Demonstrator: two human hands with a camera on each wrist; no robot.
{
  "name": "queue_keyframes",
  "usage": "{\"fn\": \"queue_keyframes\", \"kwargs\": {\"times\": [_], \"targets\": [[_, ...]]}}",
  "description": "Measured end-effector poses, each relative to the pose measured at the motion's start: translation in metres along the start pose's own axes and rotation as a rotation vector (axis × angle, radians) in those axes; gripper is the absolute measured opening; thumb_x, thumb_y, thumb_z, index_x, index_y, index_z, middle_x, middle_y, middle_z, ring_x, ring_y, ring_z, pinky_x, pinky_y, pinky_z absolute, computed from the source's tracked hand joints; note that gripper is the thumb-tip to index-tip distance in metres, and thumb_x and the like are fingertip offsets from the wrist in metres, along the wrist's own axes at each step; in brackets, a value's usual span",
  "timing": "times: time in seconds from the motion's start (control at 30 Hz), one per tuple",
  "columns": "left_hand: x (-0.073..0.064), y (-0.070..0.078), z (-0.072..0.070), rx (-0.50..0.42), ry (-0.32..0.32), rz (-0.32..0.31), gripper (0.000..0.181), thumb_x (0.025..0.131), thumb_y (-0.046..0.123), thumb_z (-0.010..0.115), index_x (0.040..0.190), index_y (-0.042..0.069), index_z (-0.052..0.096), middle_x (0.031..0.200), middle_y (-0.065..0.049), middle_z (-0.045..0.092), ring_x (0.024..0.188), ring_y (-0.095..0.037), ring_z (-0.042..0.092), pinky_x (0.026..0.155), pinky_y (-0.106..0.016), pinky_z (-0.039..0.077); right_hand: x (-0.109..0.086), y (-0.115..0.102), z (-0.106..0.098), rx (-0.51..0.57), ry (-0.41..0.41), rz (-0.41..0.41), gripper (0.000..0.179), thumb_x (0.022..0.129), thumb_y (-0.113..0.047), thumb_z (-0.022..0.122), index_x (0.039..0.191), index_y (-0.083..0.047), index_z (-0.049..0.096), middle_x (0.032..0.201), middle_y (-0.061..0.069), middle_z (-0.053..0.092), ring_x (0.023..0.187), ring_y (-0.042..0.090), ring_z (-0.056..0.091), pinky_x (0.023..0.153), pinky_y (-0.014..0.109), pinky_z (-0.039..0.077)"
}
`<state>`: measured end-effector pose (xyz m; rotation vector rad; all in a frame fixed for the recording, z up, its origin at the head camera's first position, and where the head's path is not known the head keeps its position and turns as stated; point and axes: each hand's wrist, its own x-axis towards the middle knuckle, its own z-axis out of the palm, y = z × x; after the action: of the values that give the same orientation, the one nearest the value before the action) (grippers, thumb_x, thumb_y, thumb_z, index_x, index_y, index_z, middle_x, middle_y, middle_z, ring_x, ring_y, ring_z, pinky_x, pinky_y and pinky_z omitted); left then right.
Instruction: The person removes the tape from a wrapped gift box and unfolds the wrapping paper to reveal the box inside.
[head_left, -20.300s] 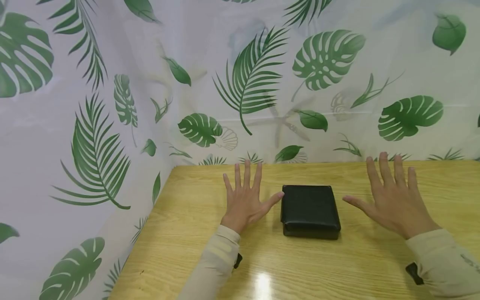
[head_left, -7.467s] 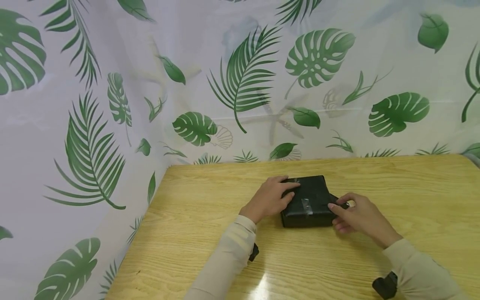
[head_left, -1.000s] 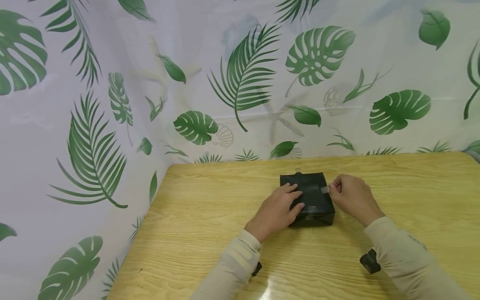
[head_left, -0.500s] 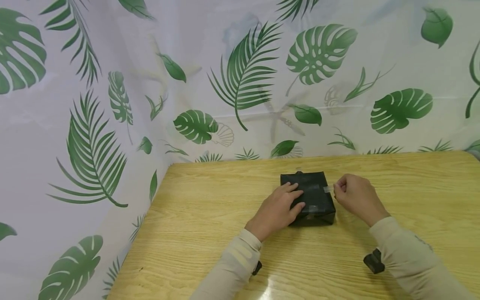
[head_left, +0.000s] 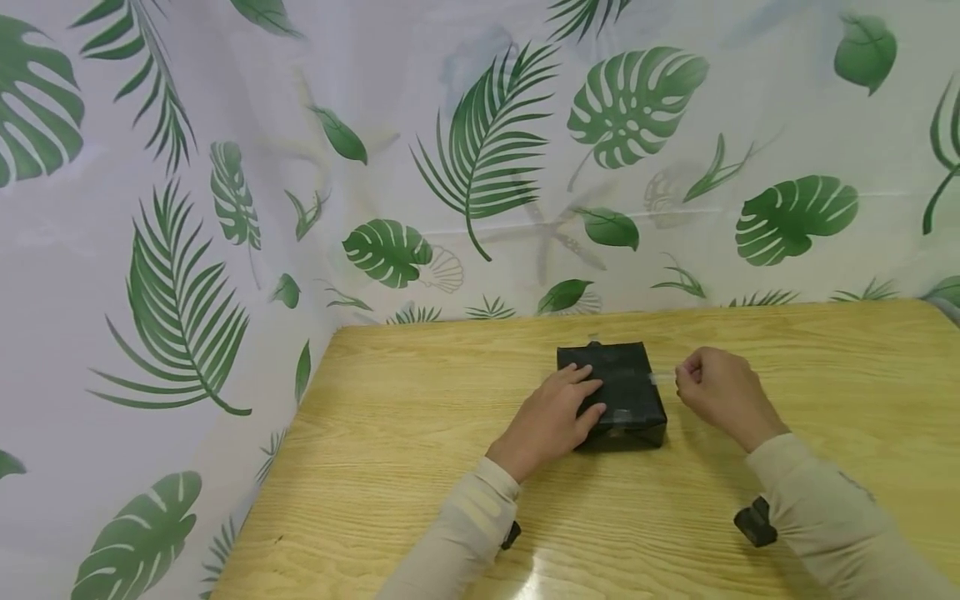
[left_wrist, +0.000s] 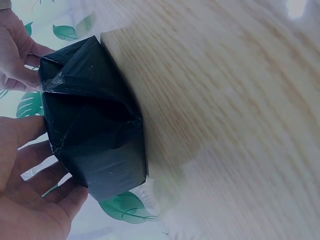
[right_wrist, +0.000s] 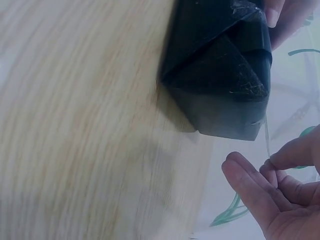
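A box wrapped in black sheeting [head_left: 637, 367] sits on the wooden table, with folded flaps at its near end. My left hand [head_left: 551, 417] rests on top of it, fingers spread over its left part. Just off the box's right edge, my right hand [head_left: 723, 396] pinches a strip of clear tape [head_left: 663, 378] between thumb and forefinger. The tape [right_wrist: 267, 132] runs taut from the box to those fingers in the right wrist view. Another piece of clear tape [head_left: 622, 416] lies across the top's near edge. Folded black flaps [left_wrist: 92, 70] show in the left wrist view.
A small dark tab [head_left: 595, 342] sticks up at the box's far edge. Behind the wood-grain table [head_left: 390, 400] hangs a white leaf-print curtain [head_left: 420, 125], which also covers the left side. Black wrist cameras [head_left: 756, 522] are strapped under the sleeves.
Over the last second my right hand has drawn to the right, and the tape has lifted off the box's top edge into the gap. My left hand stays on the box.
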<state>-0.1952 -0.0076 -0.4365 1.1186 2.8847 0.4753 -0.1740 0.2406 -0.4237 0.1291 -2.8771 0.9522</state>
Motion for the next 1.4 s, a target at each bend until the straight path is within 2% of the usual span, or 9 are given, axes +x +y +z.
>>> {"fn": "queue_keyframes", "kwargs": {"times": [0.23,0.67,0.87,1.17,1.4], "targets": [[-0.001,0.001,-0.001,-0.008,-0.004,0.001,0.044,0.108,0.032,0.052,0.145,0.009,0.056,0.155,-0.009,0.045,0.148,-0.024,0.034,0.119,-0.033,0.031,-0.001,0.001,-0.001,0.002,-0.003,0.000,0.026,0.102,-0.011,0.051,0.096,0.010,0.065,0.075,0.009,0.068,0.058,0.017,0.057,0.053,0.034,0.045],[-0.002,0.001,-0.002,-0.011,0.002,-0.007,0.044,0.108,0.032,0.052,0.145,0.009,0.057,0.155,-0.009,0.044,0.148,-0.024,0.034,0.119,-0.034,0.031,0.000,0.002,0.000,0.012,-0.008,0.007,0.026,0.103,-0.010,0.052,0.099,0.012,0.064,0.079,0.013,0.070,0.065,0.022,0.066,0.052,0.034,0.047],[-0.003,-0.001,-0.001,-0.021,-0.001,-0.009,0.044,0.108,0.031,0.052,0.145,0.009,0.057,0.156,-0.009,0.044,0.148,-0.024,0.033,0.119,-0.034,0.030,-0.002,0.007,-0.004,0.047,-0.051,0.015,0.029,0.104,-0.013,0.055,0.106,0.014,0.065,0.086,0.018,0.069,0.071,0.025,0.072,0.053,0.035,0.051],[-0.004,-0.001,-0.003,0.015,-0.015,0.022,0.042,0.110,0.030,0.044,0.145,0.008,0.057,0.155,-0.010,0.045,0.148,-0.024,0.034,0.119,-0.032,0.029,-0.002,0.010,-0.009,0.064,-0.072,-0.003,0.026,0.104,-0.014,0.056,0.105,0.010,0.067,0.082,0.010,0.070,0.069,0.020,0.066,0.053,0.034,0.049],[-0.005,-0.002,-0.004,0.052,-0.011,0.045,0.043,0.111,0.030,0.041,0.145,0.009,0.056,0.155,-0.010,0.045,0.148,-0.024,0.035,0.119,-0.032,0.029,0.000,0.011,-0.013,0.063,-0.088,0.011,0.025,0.104,-0.015,0.056,0.102,0.006,0.069,0.082,0.007,0.069,0.071,0.022,0.067,0.055,0.034,0.048]]}}
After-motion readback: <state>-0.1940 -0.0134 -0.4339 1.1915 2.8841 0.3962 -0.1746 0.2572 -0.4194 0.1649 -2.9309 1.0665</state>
